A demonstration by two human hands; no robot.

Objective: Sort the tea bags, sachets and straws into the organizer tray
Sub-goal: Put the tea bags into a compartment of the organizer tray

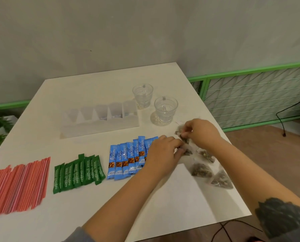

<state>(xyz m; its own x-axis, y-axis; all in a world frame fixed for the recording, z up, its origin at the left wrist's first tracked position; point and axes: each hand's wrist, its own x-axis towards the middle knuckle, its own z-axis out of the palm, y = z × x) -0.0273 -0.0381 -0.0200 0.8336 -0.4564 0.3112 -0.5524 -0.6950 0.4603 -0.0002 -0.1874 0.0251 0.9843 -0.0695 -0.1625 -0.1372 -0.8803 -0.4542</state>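
Both hands work together near the right edge of the white square bench (96,88), over a loose pile of translucent pyramid-shaped tea bags (202,169) filled with dark leaves. The right hand (200,131) has its fingers curled, pinching one tea bag at the far end of the pile, and the left hand (163,151) reaches across with fingertips bent onto the same cluster, apparently pinching a bag as well, though the exact grip is hard to make out. The rest of the tea bags lie flat on the bench along the right edge, just under the right forearm. Immediately left of the left hand, partly covered by it, sits a fanned row of blue Nescafe coffee stick sachets (126,158). Further left is a row of green stevia stick sachets (79,172), and beyond those, at the left edge, a wide spread of red and white striped straws (20,186). Behind these rows, towards the far side of the bench, stands the clear plastic organizer tray (100,117) with its line of upright compartments; a few small pale things seem to lie in the right-hand ones, but I cannot tell what they are. Two clear ribbed glass cups (165,109) stand just right of the tray, near the far right part of the bench.
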